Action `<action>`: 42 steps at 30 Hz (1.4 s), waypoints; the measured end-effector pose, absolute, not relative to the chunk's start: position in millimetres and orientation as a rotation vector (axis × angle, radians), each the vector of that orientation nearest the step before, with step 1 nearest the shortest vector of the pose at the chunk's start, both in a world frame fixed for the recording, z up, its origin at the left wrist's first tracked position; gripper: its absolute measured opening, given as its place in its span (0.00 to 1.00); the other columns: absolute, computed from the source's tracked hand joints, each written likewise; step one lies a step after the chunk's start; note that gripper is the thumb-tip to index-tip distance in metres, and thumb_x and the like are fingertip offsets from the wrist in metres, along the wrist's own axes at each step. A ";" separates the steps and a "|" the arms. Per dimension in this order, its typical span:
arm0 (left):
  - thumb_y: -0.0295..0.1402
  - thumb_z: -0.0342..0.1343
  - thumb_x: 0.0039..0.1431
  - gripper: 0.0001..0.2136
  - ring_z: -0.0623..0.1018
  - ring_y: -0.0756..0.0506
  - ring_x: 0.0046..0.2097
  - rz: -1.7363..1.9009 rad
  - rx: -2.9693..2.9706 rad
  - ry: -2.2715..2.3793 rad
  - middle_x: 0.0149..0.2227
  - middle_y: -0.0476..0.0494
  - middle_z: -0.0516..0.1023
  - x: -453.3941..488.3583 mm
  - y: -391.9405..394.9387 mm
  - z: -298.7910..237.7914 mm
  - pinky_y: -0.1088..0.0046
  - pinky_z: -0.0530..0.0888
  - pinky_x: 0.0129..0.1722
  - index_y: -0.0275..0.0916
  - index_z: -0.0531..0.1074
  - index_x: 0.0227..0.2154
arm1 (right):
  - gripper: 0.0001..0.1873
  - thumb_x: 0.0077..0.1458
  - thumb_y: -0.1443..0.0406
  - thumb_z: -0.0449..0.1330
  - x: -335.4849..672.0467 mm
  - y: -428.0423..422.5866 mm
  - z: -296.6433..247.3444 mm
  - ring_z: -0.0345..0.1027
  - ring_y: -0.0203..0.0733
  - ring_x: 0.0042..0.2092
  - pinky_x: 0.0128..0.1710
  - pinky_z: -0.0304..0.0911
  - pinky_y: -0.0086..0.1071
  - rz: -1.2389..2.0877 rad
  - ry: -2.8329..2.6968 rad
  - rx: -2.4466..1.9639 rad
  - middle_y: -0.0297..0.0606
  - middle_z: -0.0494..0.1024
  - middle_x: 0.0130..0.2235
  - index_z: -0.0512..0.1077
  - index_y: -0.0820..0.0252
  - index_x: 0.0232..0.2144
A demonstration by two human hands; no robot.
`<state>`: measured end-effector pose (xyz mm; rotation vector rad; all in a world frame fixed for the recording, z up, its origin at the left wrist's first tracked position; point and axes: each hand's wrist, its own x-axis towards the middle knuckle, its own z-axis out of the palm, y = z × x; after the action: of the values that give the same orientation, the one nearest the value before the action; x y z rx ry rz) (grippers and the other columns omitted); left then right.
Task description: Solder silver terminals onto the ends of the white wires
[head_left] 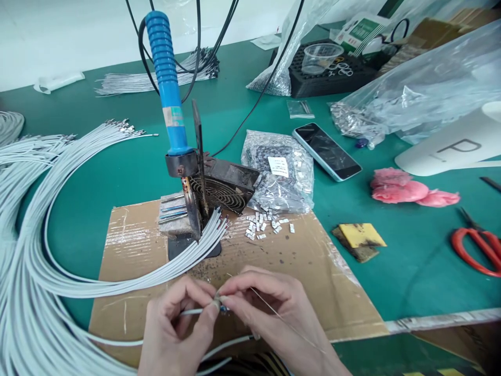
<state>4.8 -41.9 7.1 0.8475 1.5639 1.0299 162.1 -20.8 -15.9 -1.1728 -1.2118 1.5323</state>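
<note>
My left hand [176, 324] pinches the end of a thin white wire [191, 312] between thumb and forefinger, low over a sheet of cardboard [313, 271]. My right hand [270, 313] pinches a small metal terminal [221, 302] against that wire end, and a fine strand of solder wire [274, 313] runs across its fingers. Just beyond stands a soldering iron with a blue handle [166, 78], clamped upright on a stand. A bundle of white wires [117, 279] curves in to rest against the stand. Loose metal terminals [264, 224] lie on the cardboard.
A small fan [223, 188] sits behind the iron, with a bag of terminals [282, 167] beside it. To the right lie a phone [326, 151], pink cloth [407, 190], a yellow sponge [360, 237] and red scissors [477, 248]. More plastic bags [415, 94] and a black tray [329, 78] are farther back.
</note>
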 end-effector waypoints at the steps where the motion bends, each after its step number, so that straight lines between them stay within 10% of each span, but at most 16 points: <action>1: 0.28 0.69 0.43 0.07 0.79 0.49 0.29 1.037 0.832 1.566 0.26 0.46 0.82 5.2 -41.2 6.6 0.82 0.73 0.28 0.40 0.77 0.17 | 0.04 0.56 0.65 0.68 162.9 -21.8 -15.2 0.65 0.34 0.26 0.25 0.61 0.25 1.440 -1.268 -1.197 0.31 0.72 0.25 0.84 0.57 0.31; 11: 0.26 0.69 0.44 0.06 0.79 0.51 0.28 1.165 0.815 1.662 0.28 0.47 0.82 5.5 -31.5 -1.2 0.85 0.73 0.28 0.39 0.77 0.19 | 0.17 0.73 0.58 0.46 160.2 -36.9 -33.7 0.66 0.37 0.22 0.22 0.62 0.28 1.088 -1.387 -1.389 0.28 0.72 0.23 0.67 0.55 0.57; 21: 0.26 0.67 0.47 0.07 0.79 0.52 0.29 1.180 0.813 1.706 0.29 0.50 0.81 2.5 -17.7 0.0 0.87 0.72 0.28 0.40 0.75 0.19 | 0.11 0.70 0.67 0.47 149.9 -23.6 -17.2 0.62 0.38 0.27 0.29 0.59 0.32 0.624 -1.639 -1.494 0.29 0.63 0.29 0.61 0.52 0.33; 42: 0.26 0.66 0.53 0.06 0.82 0.51 0.31 1.148 0.843 1.640 0.33 0.48 0.84 -8.7 -4.5 -4.0 0.86 0.75 0.29 0.40 0.77 0.23 | 0.10 0.59 0.70 0.61 141.8 -6.6 -21.6 0.83 0.37 0.45 0.48 0.72 0.24 0.990 -1.423 -1.304 0.30 0.86 0.46 0.69 0.52 0.27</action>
<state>-8.7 -4.5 -4.0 0.8428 1.6396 1.1482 141.8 -6.6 -21.6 -1.3040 -1.4229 0.9902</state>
